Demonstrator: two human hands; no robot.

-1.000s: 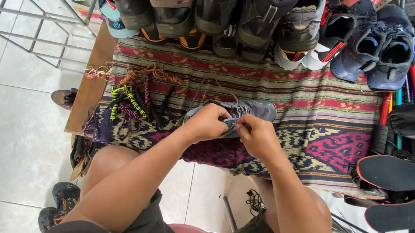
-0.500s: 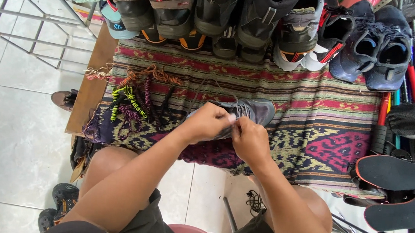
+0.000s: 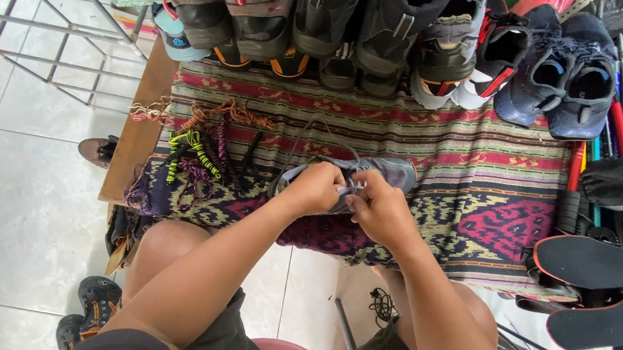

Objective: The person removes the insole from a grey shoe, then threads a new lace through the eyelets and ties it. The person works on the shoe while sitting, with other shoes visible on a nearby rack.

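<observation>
Grey shoe (image 3: 387,174) lies on its side near the front middle of the patterned woven cloth (image 3: 470,170), toe pointing right, opening toward the person. Left hand (image 3: 316,188) is closed over the heel and tongue end, apparently to pin the shoe flat against the cloth so it does not slide. Right hand (image 3: 380,209) meets it at the lacing area, fingers pinched together on what looks like the lace or eyelet strip; the exact thing pinched is hidden behind the knuckles. The two hands touch, so both are clamped on the same shoe. A thin lace (image 3: 307,135) loops up from the shoe across the cloth. Just left lies a bundle of coloured laces (image 3: 197,153), green, purple and orange, near the left forearm but apart from the shoe. Along the far edge a row of shoes (image 3: 320,31) stands packed heel-out, with a blue pair (image 3: 569,83) at the right. Black insoles (image 3: 591,260) lie at the right edge of the table. Nothing lies between the hands and the shoe; the laces crowd the left side only.
</observation>
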